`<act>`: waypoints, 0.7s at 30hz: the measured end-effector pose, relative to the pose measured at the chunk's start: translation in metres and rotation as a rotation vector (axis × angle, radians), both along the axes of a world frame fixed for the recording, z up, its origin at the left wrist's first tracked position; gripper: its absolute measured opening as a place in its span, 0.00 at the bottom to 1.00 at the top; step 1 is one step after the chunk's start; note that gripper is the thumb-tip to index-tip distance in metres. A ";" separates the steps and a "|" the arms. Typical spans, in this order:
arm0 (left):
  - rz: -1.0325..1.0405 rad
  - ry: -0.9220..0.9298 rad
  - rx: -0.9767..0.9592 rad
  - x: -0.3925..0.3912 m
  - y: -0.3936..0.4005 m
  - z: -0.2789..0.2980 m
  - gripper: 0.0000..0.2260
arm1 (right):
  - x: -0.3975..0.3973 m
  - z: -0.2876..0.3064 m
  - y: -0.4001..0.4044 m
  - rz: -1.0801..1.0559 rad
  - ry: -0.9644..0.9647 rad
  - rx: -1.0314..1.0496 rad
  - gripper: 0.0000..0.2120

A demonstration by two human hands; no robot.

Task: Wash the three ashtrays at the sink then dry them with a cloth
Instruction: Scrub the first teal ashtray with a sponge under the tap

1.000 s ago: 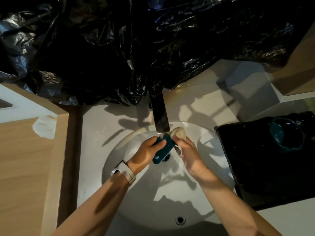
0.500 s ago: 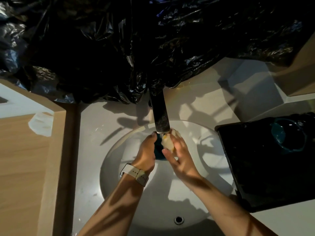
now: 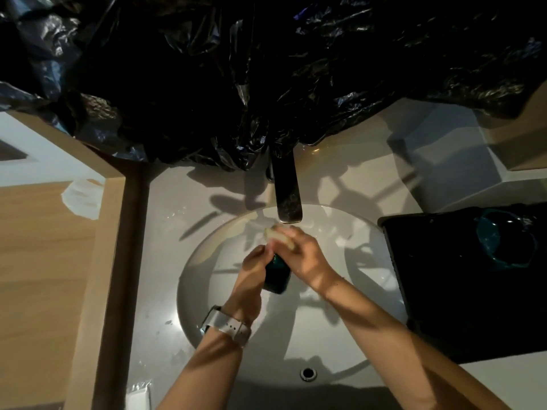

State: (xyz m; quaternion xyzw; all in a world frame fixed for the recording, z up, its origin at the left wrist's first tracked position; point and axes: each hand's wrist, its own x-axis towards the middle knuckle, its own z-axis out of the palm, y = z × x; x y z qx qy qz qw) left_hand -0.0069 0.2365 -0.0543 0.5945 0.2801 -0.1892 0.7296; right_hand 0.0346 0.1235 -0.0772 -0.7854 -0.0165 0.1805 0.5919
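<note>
Scrubbing under way over the white basin [image 3: 207,291], just below the dark faucet spout [image 3: 287,199]. Left hand [image 3: 251,270] curled round a teal ashtray [image 3: 276,276], now turned edge-on and lower in the bowl than a second ago. Right hand [image 3: 305,253] gripping a pale sponge [image 3: 278,235], now swung over the top edge of the piece instead of its face. Likely working round the rim, so washing of this one nearly through. Another teal ashtray [image 3: 503,241] waiting on the black tray [image 3: 444,291] to the right. Drying still ahead.
</note>
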 end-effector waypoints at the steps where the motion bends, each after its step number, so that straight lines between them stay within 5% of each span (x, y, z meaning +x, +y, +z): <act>1: -0.017 0.001 0.020 0.004 0.005 0.002 0.10 | 0.009 0.005 0.000 -0.059 0.108 0.092 0.04; 8: 0.220 0.145 -0.184 0.018 0.020 0.000 0.16 | 0.006 0.020 0.002 -0.441 0.359 0.401 0.07; 12: 0.380 0.276 -0.467 0.020 0.011 -0.010 0.18 | -0.015 0.015 0.018 -0.708 0.276 0.333 0.09; 21: 0.451 0.369 -0.684 0.018 -0.004 -0.020 0.22 | -0.034 0.020 0.038 -0.897 0.162 0.318 0.09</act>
